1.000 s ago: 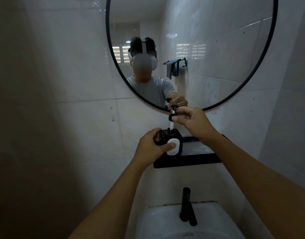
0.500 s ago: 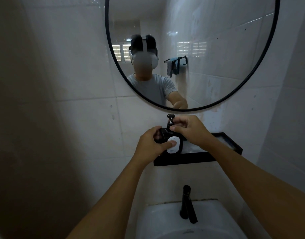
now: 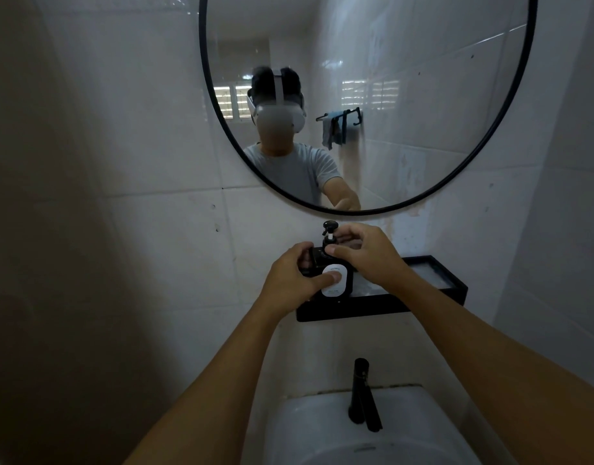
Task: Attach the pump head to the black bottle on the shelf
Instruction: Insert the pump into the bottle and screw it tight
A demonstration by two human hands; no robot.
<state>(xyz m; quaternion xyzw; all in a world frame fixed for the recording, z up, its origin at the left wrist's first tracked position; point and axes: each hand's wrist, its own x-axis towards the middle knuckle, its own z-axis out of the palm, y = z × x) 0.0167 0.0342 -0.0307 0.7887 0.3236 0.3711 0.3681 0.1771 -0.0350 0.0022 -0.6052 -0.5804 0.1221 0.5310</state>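
A square black bottle (image 3: 346, 287) with a white oval label stands at the left end of a black wall shelf (image 3: 382, 307). My left hand (image 3: 295, 278) wraps the bottle's left side, thumb across the label. The black pump head (image 3: 329, 231) sits upright in the bottle's neck, its nozzle top sticking up above my fingers. My right hand (image 3: 369, 256) pinches the pump's collar from the right, thumb in front. The bottle's neck is hidden by my fingers.
A round black-framed mirror (image 3: 510, 105) hangs just above the shelf. Below stands a black faucet (image 3: 362, 394) over a white basin (image 3: 356, 434). Tiled walls close in on the left and right.
My right hand lowered the pump head from well above the bottle down into its neck. It now grips low at the collar. My left hand stayed on the bottle.
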